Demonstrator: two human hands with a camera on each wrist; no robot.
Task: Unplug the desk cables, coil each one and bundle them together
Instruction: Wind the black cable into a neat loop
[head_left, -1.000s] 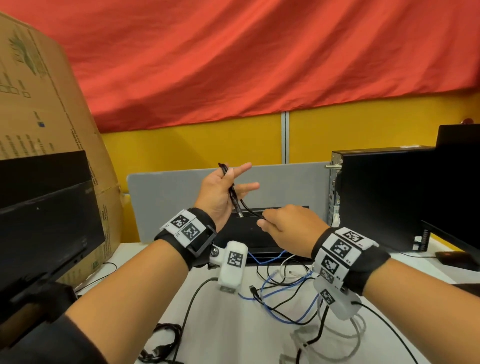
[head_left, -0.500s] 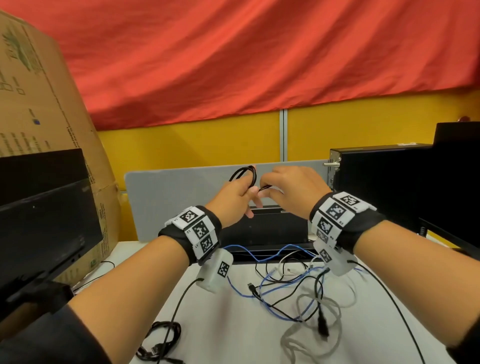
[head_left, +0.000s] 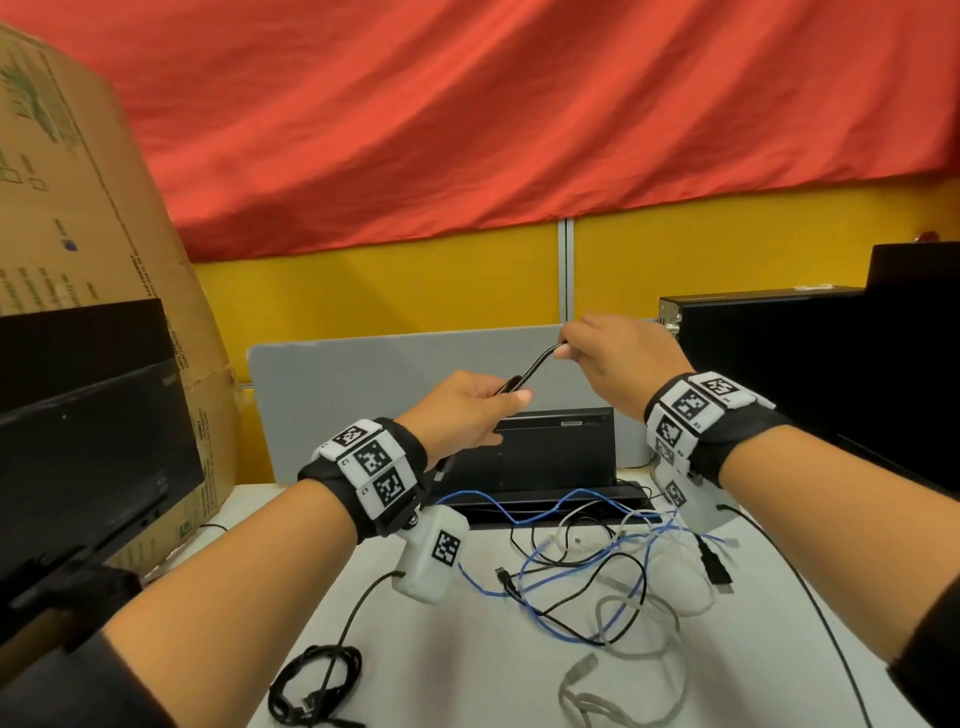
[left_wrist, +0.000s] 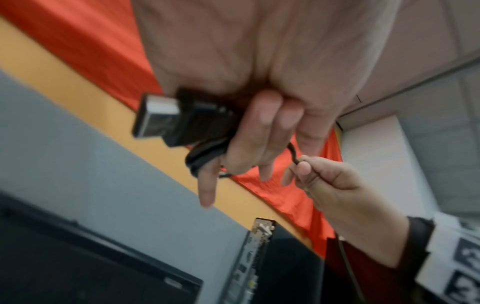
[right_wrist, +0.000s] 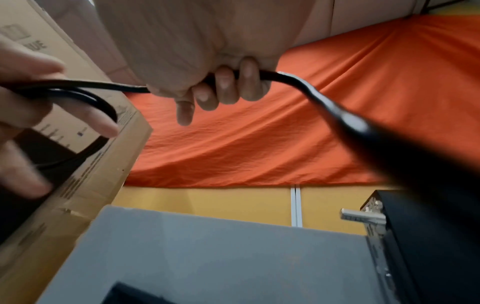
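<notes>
A thin black cable (head_left: 535, 366) runs taut between my two raised hands above the desk. My left hand (head_left: 496, 397) grips its coiled loops (left_wrist: 205, 156) with the black USB plug (left_wrist: 155, 117) sticking out below the palm. My right hand (head_left: 563, 349), higher and to the right, pinches the cable's free length (right_wrist: 259, 75), which trails off blurred past its fingers. On the white desk (head_left: 467, 665) lies a tangle of blue, black and grey cables (head_left: 597, 571). A coiled black cable (head_left: 317, 680) rests at the front left.
A black monitor (head_left: 88, 447) and a cardboard box (head_left: 78, 208) stand on the left, a black PC tower (head_left: 805, 374) on the right. A grey partition (head_left: 363, 384) and a black box (head_left: 550, 452) sit behind the cable tangle.
My hands met and formed a loop of the black cable. The right hand has since drawn away up and to the right, stretching the cable, while the left hand dropped slightly with the loops.
</notes>
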